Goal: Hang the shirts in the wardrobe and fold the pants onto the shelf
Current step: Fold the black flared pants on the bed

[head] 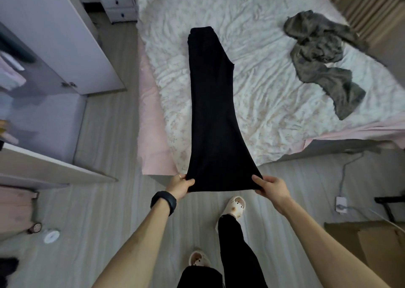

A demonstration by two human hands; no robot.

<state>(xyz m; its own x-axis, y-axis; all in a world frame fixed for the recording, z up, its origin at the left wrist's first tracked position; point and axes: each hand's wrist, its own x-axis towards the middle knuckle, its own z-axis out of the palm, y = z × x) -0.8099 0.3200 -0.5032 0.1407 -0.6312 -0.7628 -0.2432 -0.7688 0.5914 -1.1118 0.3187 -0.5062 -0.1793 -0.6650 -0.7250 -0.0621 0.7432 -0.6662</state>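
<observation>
Head view: our left hand [180, 184] and right hand [270, 186] pinched the limp black pants [211, 112] by the near hem corners on the bed [274, 94].

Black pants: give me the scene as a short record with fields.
pants: black pants stretched lengthwise over the bed, waistband at the far end
left hand: pinches one hem corner
right hand: pinches the other hem corner
also on bed: crumpled grey garment, to the right, apart from the pants
wardrobe: at left, door open
</observation>
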